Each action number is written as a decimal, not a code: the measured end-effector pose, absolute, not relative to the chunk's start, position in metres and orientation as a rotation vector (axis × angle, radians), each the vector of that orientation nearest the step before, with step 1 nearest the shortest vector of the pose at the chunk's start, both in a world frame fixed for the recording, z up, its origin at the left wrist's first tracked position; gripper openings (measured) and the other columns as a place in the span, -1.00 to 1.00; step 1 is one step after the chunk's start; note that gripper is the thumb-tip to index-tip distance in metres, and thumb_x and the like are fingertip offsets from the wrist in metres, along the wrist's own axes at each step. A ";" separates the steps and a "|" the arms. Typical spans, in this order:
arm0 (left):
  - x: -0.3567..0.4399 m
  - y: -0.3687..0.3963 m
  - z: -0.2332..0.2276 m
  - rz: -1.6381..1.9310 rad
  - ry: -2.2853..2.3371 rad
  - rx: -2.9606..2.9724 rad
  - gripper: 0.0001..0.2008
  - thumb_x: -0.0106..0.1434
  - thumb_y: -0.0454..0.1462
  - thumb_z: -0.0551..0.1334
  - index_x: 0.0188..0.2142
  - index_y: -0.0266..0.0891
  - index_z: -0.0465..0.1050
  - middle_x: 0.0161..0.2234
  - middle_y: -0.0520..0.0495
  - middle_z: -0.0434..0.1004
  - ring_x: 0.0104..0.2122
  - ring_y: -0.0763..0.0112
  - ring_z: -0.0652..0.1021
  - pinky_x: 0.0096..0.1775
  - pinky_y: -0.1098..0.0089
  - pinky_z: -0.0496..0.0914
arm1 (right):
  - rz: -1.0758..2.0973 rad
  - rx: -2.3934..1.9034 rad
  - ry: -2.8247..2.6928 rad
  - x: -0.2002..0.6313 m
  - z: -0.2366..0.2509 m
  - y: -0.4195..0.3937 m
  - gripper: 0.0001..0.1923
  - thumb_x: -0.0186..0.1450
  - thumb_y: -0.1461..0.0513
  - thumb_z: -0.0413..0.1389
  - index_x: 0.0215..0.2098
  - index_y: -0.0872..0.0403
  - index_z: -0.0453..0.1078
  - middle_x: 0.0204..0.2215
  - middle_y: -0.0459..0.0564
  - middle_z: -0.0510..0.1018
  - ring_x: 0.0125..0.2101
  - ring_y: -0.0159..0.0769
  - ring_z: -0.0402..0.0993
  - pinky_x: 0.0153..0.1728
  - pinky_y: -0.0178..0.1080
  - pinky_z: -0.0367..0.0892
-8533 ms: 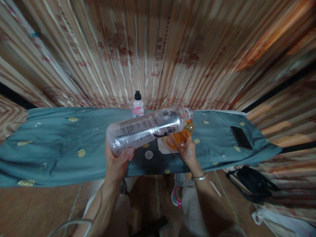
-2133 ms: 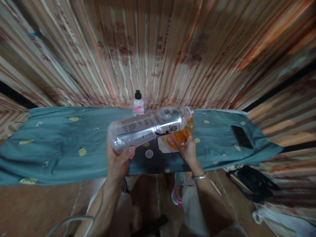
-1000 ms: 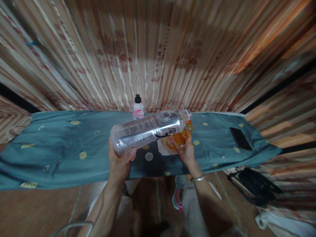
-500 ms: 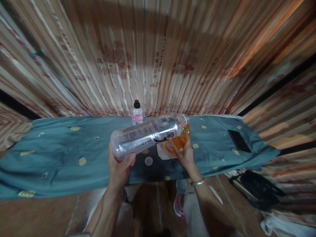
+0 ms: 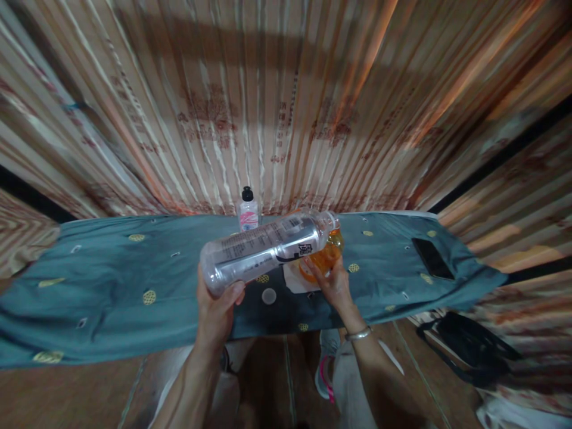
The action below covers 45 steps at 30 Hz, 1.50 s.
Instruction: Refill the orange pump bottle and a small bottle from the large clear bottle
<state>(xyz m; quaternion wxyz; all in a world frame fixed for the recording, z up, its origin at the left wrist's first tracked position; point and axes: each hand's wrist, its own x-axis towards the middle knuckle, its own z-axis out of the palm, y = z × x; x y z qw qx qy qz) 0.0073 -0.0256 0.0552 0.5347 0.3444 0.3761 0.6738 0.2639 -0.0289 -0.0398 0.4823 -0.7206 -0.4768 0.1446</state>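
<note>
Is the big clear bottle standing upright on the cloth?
No: the left hand holds the clear bottle tipped on its side, mouth over the orange container steadied by the right hand.

Small bottle (image 5: 248,210) at table's (image 5: 111,280) back edge, cap (image 5: 269,295) near front, phone (image 5: 431,258) far right, bag (image 5: 469,348) on floor

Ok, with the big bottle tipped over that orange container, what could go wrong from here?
1. The left hand grips the clear plastic bottle only at its base, so it may wobble and its mouth miss the orange container, wetting the teal cloth.
2. The right hand steadies the container with its fingertips; a nudge could tip it.
3. The white bottle cap lies loose near the table edge and could be knocked off.
</note>
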 end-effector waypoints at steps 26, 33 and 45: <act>0.003 -0.027 0.053 1.591 0.904 0.832 -0.36 -0.14 -0.20 0.61 -0.03 -0.12 0.55 -0.46 0.10 0.53 -0.61 0.56 0.38 -0.60 0.55 0.22 | 0.356 -1.791 -1.129 0.262 -0.038 -0.029 -0.07 0.16 -0.26 0.27 0.26 0.17 0.33 -0.02 0.36 0.71 -0.08 0.22 0.72 -0.11 0.10 0.61; 0.002 -0.026 0.051 1.603 0.880 0.813 -0.38 -0.17 -0.20 0.63 -0.10 -0.15 0.52 -0.44 0.08 0.54 -0.60 0.56 0.40 -0.60 0.55 0.23 | 0.335 -1.786 -1.166 0.263 -0.039 -0.030 -0.08 0.20 -0.26 0.24 0.28 0.18 0.31 -0.09 0.35 0.72 -0.12 0.21 0.72 -0.16 0.08 0.61; 0.004 -0.027 0.054 1.588 0.902 0.794 -0.33 -0.20 -0.18 0.63 -0.07 -0.12 0.49 -0.39 0.08 0.54 -0.58 0.55 0.39 -0.59 0.54 0.23 | 0.284 -1.779 -1.221 0.266 -0.042 -0.030 -0.14 0.24 -0.28 0.20 0.22 0.17 0.33 -0.11 0.34 0.71 -0.09 0.22 0.69 -0.08 0.12 0.59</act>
